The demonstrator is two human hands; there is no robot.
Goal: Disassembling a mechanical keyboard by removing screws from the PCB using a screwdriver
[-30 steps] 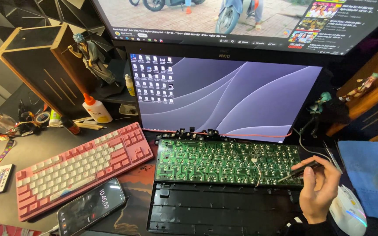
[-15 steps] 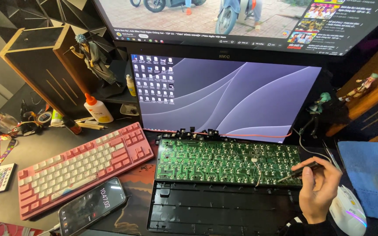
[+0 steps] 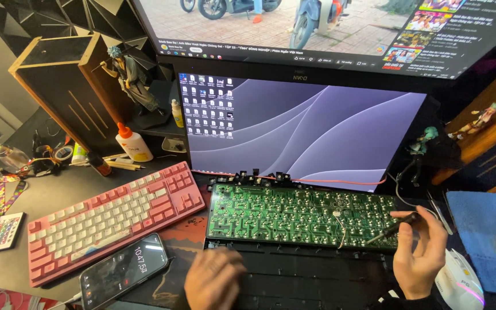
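While the green circuit board (image 3: 302, 215) lies flat on the near middle of the desk, just in front of the lower monitor (image 3: 299, 132), the right hand (image 3: 417, 255) grasps a dark soldering iron (image 3: 394, 228), tip at the board's right edge. The left hand (image 3: 213, 281), blurred, rests open-looking on the black keyboard case (image 3: 311, 281) nearer than the board; I cannot tell if it grips. A pink keyboard (image 3: 113, 218) and a phone (image 3: 124, 270) lie to the left.

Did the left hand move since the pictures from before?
Yes. The left hand was out of view earlier; now it has come up from the bottom edge onto the black keyboard case, just below the green circuit board.
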